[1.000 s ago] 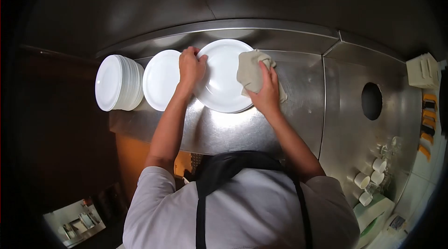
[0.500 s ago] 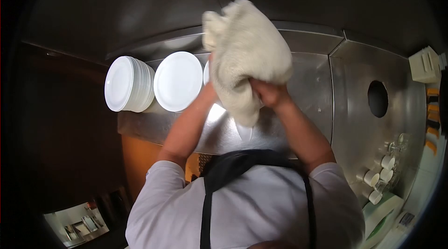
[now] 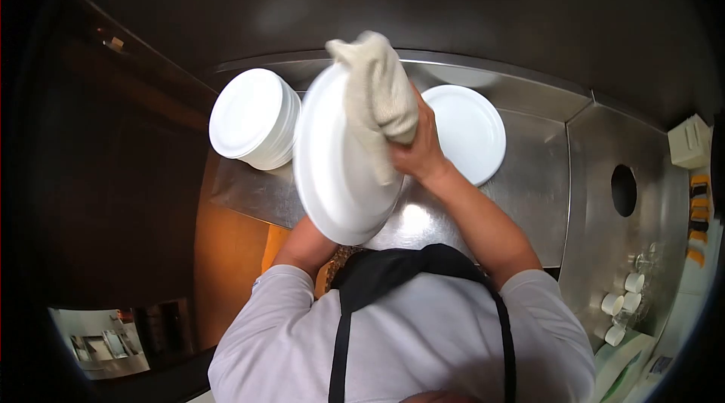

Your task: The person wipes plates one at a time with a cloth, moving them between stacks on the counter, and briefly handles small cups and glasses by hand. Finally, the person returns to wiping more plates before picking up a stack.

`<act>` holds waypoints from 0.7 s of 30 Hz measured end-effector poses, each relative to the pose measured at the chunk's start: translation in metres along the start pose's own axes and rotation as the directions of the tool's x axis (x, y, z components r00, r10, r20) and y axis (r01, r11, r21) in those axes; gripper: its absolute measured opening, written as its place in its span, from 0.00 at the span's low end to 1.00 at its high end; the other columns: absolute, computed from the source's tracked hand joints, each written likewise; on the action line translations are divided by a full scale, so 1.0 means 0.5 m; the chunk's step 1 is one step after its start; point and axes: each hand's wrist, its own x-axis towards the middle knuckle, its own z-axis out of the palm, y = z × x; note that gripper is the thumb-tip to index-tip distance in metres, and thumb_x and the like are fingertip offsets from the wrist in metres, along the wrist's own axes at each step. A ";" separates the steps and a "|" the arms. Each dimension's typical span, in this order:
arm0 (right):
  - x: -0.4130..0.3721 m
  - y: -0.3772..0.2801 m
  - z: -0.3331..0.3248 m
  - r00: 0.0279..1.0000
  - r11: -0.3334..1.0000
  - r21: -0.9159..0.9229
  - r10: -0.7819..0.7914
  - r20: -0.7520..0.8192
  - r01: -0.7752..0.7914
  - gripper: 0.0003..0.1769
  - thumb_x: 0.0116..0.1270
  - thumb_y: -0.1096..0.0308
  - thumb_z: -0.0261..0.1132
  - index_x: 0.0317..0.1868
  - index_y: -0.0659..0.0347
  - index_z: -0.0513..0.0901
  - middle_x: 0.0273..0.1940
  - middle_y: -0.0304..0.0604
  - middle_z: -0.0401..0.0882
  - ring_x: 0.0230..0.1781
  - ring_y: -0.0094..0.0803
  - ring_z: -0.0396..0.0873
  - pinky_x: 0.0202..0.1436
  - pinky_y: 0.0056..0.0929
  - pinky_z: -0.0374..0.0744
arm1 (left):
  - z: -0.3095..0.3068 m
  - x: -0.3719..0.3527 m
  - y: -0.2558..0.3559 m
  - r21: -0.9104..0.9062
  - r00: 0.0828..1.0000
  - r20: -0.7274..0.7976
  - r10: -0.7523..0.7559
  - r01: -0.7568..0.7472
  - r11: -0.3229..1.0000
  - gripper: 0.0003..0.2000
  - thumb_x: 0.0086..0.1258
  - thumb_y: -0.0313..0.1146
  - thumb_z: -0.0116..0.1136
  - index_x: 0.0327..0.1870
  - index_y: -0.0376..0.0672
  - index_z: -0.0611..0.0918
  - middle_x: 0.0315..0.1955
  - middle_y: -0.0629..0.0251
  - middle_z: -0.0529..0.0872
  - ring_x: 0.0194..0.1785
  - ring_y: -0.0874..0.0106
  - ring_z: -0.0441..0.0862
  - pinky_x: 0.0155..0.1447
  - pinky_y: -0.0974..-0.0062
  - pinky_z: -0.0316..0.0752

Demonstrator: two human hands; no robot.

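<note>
A white plate (image 3: 321, 154) is raised and tilted in front of me. My left forearm (image 3: 308, 246) runs up behind its lower edge; the plate hides the left hand, which appears to hold it up from behind. My right hand (image 3: 424, 148) is closed around a bunched cream cloth (image 3: 381, 89) and presses it against the plate's right side. The cloth is slightly blurred by motion. Just beyond the right hand, another white plate (image 3: 472, 135) lies on the steel counter (image 3: 532, 176).
At the left of the counter stands a stack of white plates (image 3: 249, 112). Farther right, the steel surface has a round dark hole (image 3: 624, 190). Several white cups (image 3: 633, 282) and some glasses sit near the right edge, below a light-coloured box (image 3: 689, 142).
The cloth was spread wide between both hands; now it is bunched in my right hand. The raised plate has come into view on the left. The whole view has shifted slightly.
</note>
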 end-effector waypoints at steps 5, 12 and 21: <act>-0.129 -0.046 0.109 0.914 0.911 -0.318 -0.130 0.383 0.263 0.53 0.44 0.55 0.79 0.74 0.50 0.70 0.75 0.56 0.62 0.77 0.54 0.61 0.77 0.60 0.58 | -0.006 -0.034 0.074 0.001 0.996 0.063 -0.058 0.058 0.998 0.23 0.70 0.54 0.57 0.51 0.43 0.74 0.37 0.61 0.78 0.40 0.66 0.73 0.46 0.65 0.70; 0.044 -0.062 0.171 0.950 0.851 -0.453 -0.154 0.272 0.267 0.48 0.49 0.44 0.74 0.71 0.53 0.74 0.73 0.58 0.65 0.75 0.55 0.63 0.78 0.59 0.55 | 0.093 -0.052 0.061 -0.074 0.968 0.114 -0.221 0.231 0.970 0.24 0.68 0.56 0.58 0.49 0.43 0.75 0.35 0.61 0.80 0.39 0.67 0.75 0.46 0.64 0.70; -0.042 -0.110 0.233 0.847 0.756 -0.462 -0.224 0.483 0.464 0.45 0.46 0.48 0.74 0.69 0.44 0.77 0.72 0.56 0.68 0.73 0.55 0.66 0.75 0.55 0.62 | 0.081 -0.075 0.062 -0.054 0.953 -0.067 -0.296 0.292 0.955 0.23 0.69 0.56 0.58 0.47 0.43 0.74 0.31 0.62 0.79 0.34 0.66 0.76 0.45 0.65 0.72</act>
